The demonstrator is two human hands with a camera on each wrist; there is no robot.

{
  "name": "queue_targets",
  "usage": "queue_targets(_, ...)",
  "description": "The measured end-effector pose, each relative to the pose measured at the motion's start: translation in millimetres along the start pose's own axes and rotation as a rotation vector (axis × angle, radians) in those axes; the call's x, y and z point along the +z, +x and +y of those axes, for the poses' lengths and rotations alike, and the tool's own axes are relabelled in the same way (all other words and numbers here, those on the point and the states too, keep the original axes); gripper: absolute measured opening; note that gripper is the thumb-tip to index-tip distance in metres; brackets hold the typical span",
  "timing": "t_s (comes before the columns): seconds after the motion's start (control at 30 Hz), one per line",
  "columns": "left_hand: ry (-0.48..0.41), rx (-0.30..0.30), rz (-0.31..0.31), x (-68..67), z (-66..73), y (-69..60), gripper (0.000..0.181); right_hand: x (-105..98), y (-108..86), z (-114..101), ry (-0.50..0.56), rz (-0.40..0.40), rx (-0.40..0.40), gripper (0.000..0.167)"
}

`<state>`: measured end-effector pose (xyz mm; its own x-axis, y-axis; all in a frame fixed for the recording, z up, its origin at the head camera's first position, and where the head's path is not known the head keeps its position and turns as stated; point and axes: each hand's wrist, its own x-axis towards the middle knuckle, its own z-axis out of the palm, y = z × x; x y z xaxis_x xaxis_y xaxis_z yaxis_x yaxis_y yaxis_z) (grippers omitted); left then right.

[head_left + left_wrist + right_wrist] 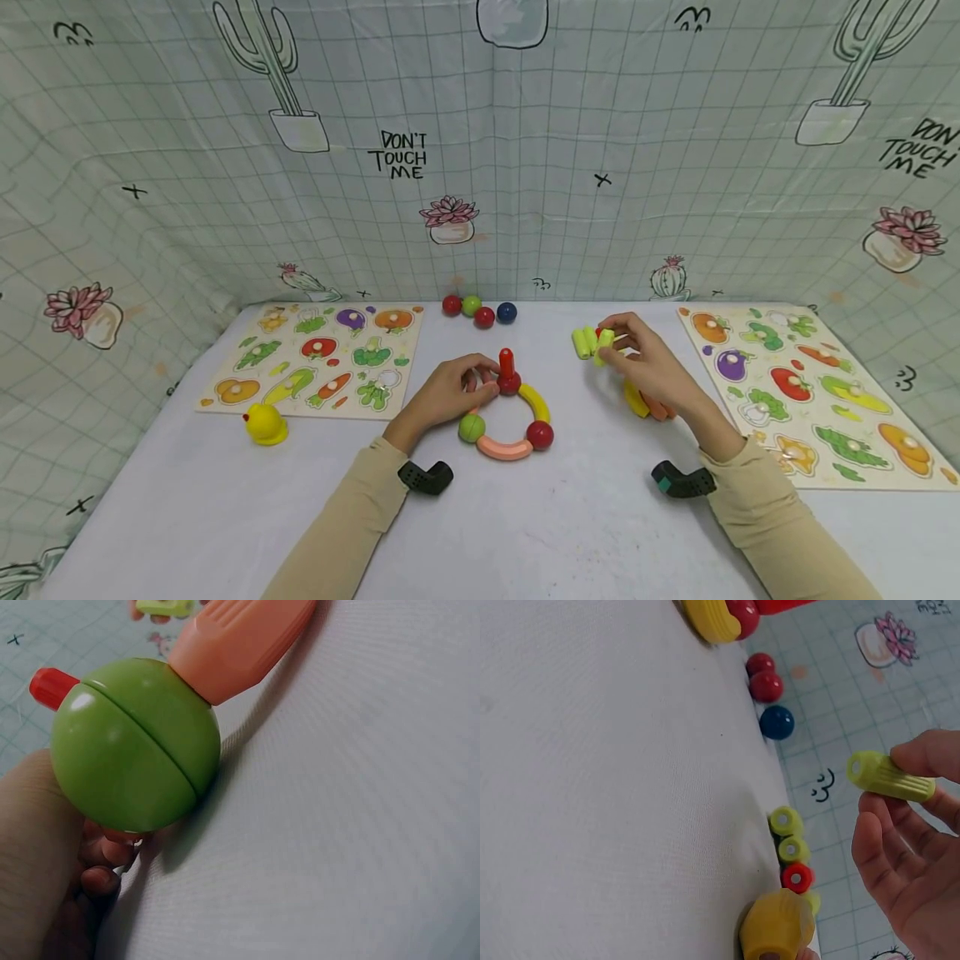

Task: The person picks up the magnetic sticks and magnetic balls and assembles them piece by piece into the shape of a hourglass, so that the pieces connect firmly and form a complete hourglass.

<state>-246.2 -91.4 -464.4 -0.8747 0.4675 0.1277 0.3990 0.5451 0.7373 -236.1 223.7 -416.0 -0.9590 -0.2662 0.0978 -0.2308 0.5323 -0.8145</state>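
A ring of curved pieces and balls lies mid-table, with a yellow curved piece [536,403], a red ball [540,435], a salmon curved piece [505,449] and a green ball [472,427]. From the ring's far red ball [509,382] a red stick [506,362] points away. My left hand [452,390] curls its fingers at the ring's left side, beside that red ball; the part under the fingers is mostly hidden. Between thumb and fingers, my right hand [911,840] pinches a light green short piece [889,778], above the table near similar green pieces [582,342].
Several loose balls [484,317] lie at the back. Yellow and orange curved pieces [637,398] sit beneath my right hand. Picture boards stand flat at left [300,367] and right [817,400]. A yellow toy duck [266,424] rests by the left board's near edge.
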Motion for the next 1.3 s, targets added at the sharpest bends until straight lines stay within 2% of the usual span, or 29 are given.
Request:
queue_targets(0.63, -0.002, 0.002, -0.001, 0.4, -1.4, 0.6, 0.027, 14.9, -5.8, -17.3, 0.027, -0.077, -0.076, 0.036)
queue_targets(1.0, 0.001, -0.001, 0.003, 0.0, -1.2, 1.0, 0.026, 21.9, -7.7, -25.5, 0.019, -0.122, -0.189, 0.033)
queue_targets(1.3, 0.003, -0.015, -0.001, 0.4, -1.1, 0.4, 0.027, 27.0, -13.6, -36.3, 0.018, -0.208, -0.188, 0.037)
